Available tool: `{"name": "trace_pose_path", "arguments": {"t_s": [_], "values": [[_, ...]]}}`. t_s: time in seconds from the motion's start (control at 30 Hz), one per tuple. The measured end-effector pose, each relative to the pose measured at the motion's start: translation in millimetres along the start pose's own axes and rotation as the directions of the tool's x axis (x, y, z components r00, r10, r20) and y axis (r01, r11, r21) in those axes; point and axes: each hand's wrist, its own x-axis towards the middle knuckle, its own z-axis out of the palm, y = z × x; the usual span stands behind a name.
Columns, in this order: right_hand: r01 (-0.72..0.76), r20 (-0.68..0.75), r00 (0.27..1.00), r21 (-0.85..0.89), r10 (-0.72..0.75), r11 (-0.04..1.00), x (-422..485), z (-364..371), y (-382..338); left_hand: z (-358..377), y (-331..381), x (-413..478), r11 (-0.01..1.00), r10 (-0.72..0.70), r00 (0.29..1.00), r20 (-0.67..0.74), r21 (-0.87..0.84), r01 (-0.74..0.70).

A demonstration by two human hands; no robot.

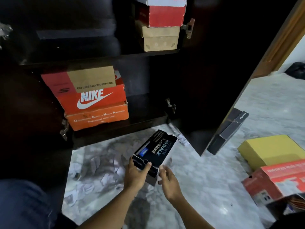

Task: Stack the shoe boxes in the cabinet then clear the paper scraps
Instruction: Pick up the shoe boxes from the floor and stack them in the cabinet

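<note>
Between left hand (135, 176) and right hand (170, 183), one black shoe box (154, 150)

Grey-veined marble floor (214, 187), white wall (295, 53)

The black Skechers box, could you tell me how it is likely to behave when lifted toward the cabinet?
The black Skechers box is probably stiff: its edges look straight though it is held only at the near end. It seems light, since the left hand grips that end with the right hand merely beside it.
</note>
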Motion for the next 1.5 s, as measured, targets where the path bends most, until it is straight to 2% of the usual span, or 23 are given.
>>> {"name": "trace_pose_path", "arguments": {"t_s": [0.1,0.17,0.4,0.5,0.6,0.7,0.77,0.87,1.1,1.2,1.3,1.37,1.5], "values": [[0.014,0.173,0.985,-0.193,0.020,0.981,-6.6,11.2,13.8,-3.3,-24.6,-3.5,0.989,-0.121,0.992,0.047,-0.080,0.124],[0.054,0.203,0.979,-0.285,0.005,0.957,1.6,9.7,22.0,-2.9,-37.6,-5.9,0.986,-0.143,0.987,0.068,-0.075,0.148],[-0.028,0.002,1.000,-0.262,0.030,0.965,72.6,-32.4,4.0,30.5,-58.6,-17.6,0.957,-0.204,0.976,0.072,-0.194,0.214],[-0.027,-0.055,0.998,-0.299,0.011,0.954,108.2,-48.5,-12.2,43.2,-62.4,-20.6,0.954,-0.244,0.969,0.025,-0.173,0.244],[0.009,-0.062,0.998,-0.253,-0.025,0.967,144.2,-57.0,-29.6,48.2,-65.0,-17.8,0.956,-0.248,0.969,0.011,-0.159,0.247],[-0.042,-0.029,0.999,-0.229,0.036,0.972,173.3,-58.6,-42.1,55.5,-82.2,-1.4,0.957,-0.247,0.968,-0.049,-0.170,0.236],[-0.065,0.018,0.997,-0.182,0.070,0.981,185.6,-58.2,-47.4,63.6,-97.2,6.9,0.964,-0.231,0.971,-0.060,-0.147,0.220],[-0.083,0.023,0.996,-0.120,0.086,0.989,194.9,-59.2,-47.0,61.7,-78.0,1.8,0.974,-0.206,0.976,-0.074,-0.115,0.197],[0.022,-0.061,0.998,-0.078,-0.027,0.997,162.9,-87.5,-70.0,42.4,-29.2,-3.8,0.975,-0.169,0.980,-0.108,-0.161,0.151],[0.108,-0.028,0.993,-0.133,-0.113,0.985,139.4,-106.4,-84.7,16.2,-10.1,0.5,0.981,-0.075,0.986,-0.150,-0.190,0.045],[0.160,0.019,0.987,-0.117,-0.159,0.980,94.0,-119.5,-123.9,-19.2,14.8,7.8,0.984,0.027,0.989,-0.147,-0.171,-0.053],[0.201,0.015,0.980,-0.048,-0.201,0.978,70.7,-128.0,-147.4,-43.6,33.1,15.2,0.986,0.094,0.984,-0.153,-0.120,-0.113],[0.386,-0.057,0.918,-0.092,-0.392,0.918,38.7,-140.0,-190.8,-103.4,103.4,11.8,0.955,0.251,0.961,-0.113,-0.135,-0.265]]}}
